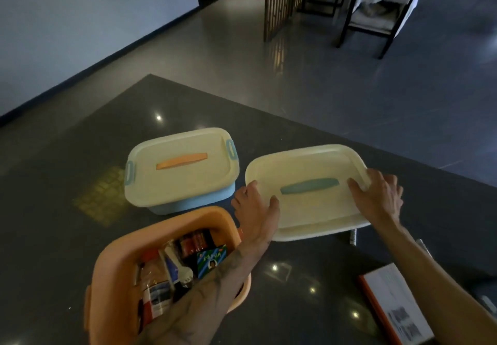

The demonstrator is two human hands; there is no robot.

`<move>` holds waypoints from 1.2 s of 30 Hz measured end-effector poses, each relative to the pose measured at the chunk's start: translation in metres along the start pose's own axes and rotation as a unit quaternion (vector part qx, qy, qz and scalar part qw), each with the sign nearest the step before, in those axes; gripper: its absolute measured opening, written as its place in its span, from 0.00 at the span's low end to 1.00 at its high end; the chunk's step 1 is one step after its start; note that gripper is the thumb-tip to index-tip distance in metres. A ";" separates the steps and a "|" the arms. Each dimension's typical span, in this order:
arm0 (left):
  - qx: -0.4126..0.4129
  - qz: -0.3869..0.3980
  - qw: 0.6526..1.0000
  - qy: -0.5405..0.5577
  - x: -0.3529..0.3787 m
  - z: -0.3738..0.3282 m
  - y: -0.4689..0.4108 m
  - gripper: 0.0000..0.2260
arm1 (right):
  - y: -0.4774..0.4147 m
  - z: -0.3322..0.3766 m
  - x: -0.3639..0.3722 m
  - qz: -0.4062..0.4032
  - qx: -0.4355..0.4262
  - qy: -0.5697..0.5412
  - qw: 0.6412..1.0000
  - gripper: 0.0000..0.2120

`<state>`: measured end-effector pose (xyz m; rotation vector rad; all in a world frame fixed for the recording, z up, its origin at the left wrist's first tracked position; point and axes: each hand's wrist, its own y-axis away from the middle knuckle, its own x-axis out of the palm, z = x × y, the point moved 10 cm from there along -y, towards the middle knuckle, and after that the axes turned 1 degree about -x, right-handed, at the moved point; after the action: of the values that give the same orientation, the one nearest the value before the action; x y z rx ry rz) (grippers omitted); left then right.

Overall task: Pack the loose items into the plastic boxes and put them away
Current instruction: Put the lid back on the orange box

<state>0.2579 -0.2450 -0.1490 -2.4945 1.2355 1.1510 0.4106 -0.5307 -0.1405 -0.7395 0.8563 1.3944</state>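
Note:
I hold a cream lid [309, 167] with a teal handle just above the dark table, one hand at each end. My left hand [256, 205] grips its near-left edge, my right hand [379, 194] its right edge. An open orange box [113, 258] sits at the near left, filled with several packed items such as a bottle, a white utensil and small packets. Behind it stands a blue box [193, 205] closed with a cream lid [180, 167] that has an orange handle. Part of a small object shows under the held lid's near edge.
An orange-edged white booklet [398, 307] lies at the near right of the grey table [80, 162]. Beyond the table's far edge is glossy floor with a wooden lattice screen [279, 0] and dark-framed chairs [376, 11].

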 end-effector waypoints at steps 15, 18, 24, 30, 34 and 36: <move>-0.033 -0.141 0.989 -0.002 -0.223 0.202 0.105 0.26 | 0.243 0.151 0.081 0.052 -0.092 -0.002 0.994 0.26; -0.052 -0.136 0.989 0.021 -0.235 0.236 0.117 0.26 | 0.264 0.161 0.101 0.074 -0.102 0.004 0.992 0.25; -0.079 -0.132 0.988 0.023 -0.231 0.275 0.121 0.24 | 0.276 0.168 0.131 0.113 -0.122 0.022 0.986 0.26; -0.063 -0.136 0.988 0.027 -0.216 0.277 0.116 0.23 | 0.263 0.161 0.138 0.113 -0.139 0.022 0.984 0.21; -0.064 -0.152 0.986 -0.009 -0.217 0.276 0.111 0.21 | 0.257 0.157 0.141 0.109 -0.163 0.015 0.980 0.19; -0.050 -0.162 0.985 -0.031 -0.219 0.276 0.111 0.20 | 0.256 0.155 0.141 0.097 -0.176 0.018 0.979 0.19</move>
<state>-0.0644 -0.0652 -0.1706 -2.5820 0.7348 1.2180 0.1648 -0.3107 -0.1684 -0.9712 0.7314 1.7380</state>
